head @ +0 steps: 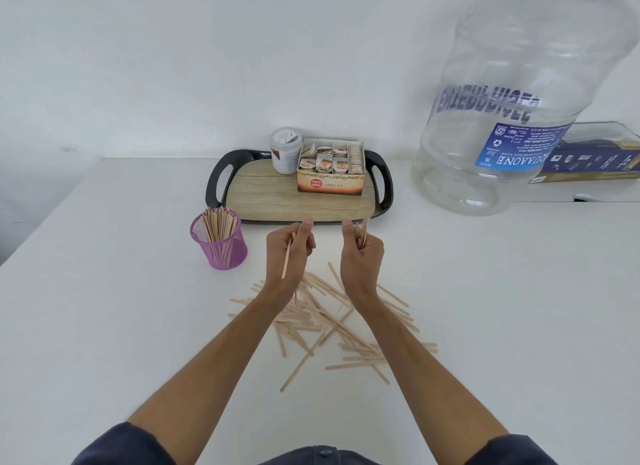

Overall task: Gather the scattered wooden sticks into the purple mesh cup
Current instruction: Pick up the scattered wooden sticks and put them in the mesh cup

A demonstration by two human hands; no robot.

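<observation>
Dark blue sleeves at the near edge of the white table, bare forearms reaching forward from them.

Scattered wooden sticks: loose heap lying flat and crisscrossed on the table, on the person's side of the purple mesh cup and to its right, well apart from it. Both forearms pass over the heap.

Left hand: raised above the table just right of the cup, fingers curled, pinching a single stick that slants down toward the heap.

Right hand: further right of the cup, level with the left hand, fingers closed in a fist around a small bundle of sticks whose tips stand up past the knuckles. Count of sticks in the bundle cannot be told.

Purple mesh cup: upright on the table, already holding a dense sheaf of sticks that stand on end and lean slightly.

Black-rimmed tray with wood-grain floor: just behind the cup and to its right. On it, an open tea box filled with sachets, and a white lidded jar touching the box's left side.

Large clear water bottle: far right of the cup, neck downward, blue label reading upside down.

Dark printed box: behind the bottle, against the wall.
</observation>
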